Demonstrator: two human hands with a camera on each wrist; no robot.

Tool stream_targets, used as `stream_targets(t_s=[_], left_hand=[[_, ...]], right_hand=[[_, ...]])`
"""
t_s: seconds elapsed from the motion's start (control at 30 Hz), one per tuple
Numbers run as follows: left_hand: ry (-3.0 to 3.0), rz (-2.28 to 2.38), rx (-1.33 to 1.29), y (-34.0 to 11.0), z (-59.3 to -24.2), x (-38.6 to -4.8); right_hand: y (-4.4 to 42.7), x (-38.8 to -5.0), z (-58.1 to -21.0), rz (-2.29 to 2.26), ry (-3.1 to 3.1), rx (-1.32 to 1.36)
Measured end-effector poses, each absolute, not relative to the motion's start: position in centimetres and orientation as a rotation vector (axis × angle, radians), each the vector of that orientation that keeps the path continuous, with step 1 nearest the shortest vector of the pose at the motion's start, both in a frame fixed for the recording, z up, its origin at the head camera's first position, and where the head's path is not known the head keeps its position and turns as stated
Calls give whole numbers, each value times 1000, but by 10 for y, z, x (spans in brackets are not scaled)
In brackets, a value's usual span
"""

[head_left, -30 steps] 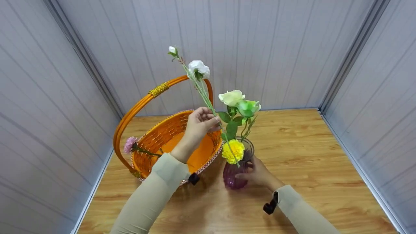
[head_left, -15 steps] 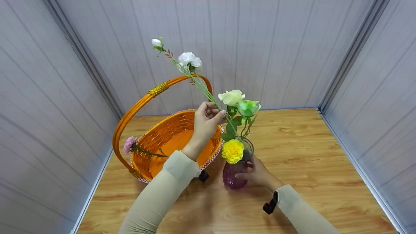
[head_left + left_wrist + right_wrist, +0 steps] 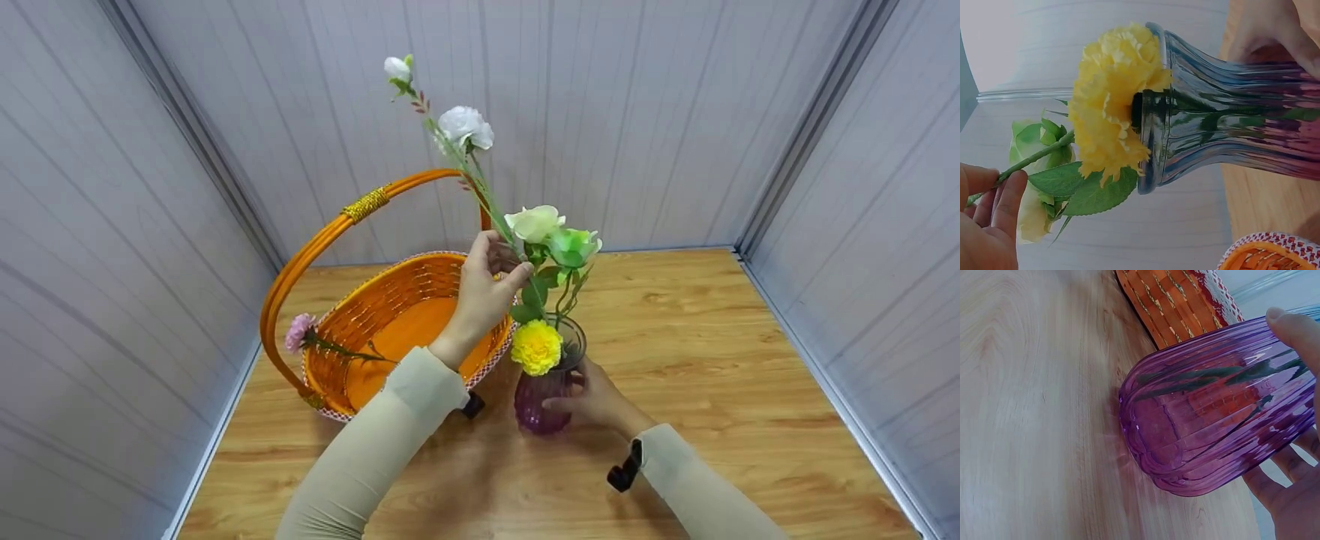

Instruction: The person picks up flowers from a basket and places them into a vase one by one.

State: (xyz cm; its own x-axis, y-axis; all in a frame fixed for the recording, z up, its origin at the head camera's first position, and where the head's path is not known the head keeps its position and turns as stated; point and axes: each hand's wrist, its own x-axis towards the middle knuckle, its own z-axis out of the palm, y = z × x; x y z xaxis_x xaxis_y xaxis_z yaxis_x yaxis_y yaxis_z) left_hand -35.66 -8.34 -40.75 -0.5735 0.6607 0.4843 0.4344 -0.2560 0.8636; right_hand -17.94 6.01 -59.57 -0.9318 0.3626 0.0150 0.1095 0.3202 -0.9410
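In the head view my left hand (image 3: 484,289) pinches the green stem of a white artificial flower (image 3: 465,127), which leans up and left with a white bud (image 3: 398,70) at its tip. The stem's lower part (image 3: 1039,157) runs behind a yellow carnation (image 3: 1114,104), so its end is hidden. My right hand (image 3: 600,401) holds the body of a ribbed glass vase (image 3: 541,409), purple below and clear at the rim. A cream rose (image 3: 535,223) and a green-white rose (image 3: 573,247) stand in the vase with the carnation. Stems show through the purple glass (image 3: 1185,422).
An orange woven basket (image 3: 375,307) with a tall arched handle (image 3: 300,259) stands left of the vase, close to it. A pink carnation (image 3: 300,332) lies across its left rim. Pale panel walls (image 3: 637,112) enclose the wooden tabletop (image 3: 712,360).
The white flower has risen, after swinging left and back right. Its stem's lower end, earlier in front of the yellow carnation, is now behind it near the vase mouth. The right hand stays put.
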Motion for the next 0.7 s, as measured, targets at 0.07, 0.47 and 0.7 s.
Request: stream_targets(t_s=[0.07, 0.47, 0.7], left_hand=[[1823, 1896, 1395, -83, -408, -356], [1907, 1740, 1565, -81, -412, -350], [1923, 1726, 1637, -79, -416, -348]], right_hand=[[60, -179, -595, 1659, -2361, -433], [62, -179, -597, 1669, -2365, -404], [62, -180, -598, 1625, -2370, -343]])
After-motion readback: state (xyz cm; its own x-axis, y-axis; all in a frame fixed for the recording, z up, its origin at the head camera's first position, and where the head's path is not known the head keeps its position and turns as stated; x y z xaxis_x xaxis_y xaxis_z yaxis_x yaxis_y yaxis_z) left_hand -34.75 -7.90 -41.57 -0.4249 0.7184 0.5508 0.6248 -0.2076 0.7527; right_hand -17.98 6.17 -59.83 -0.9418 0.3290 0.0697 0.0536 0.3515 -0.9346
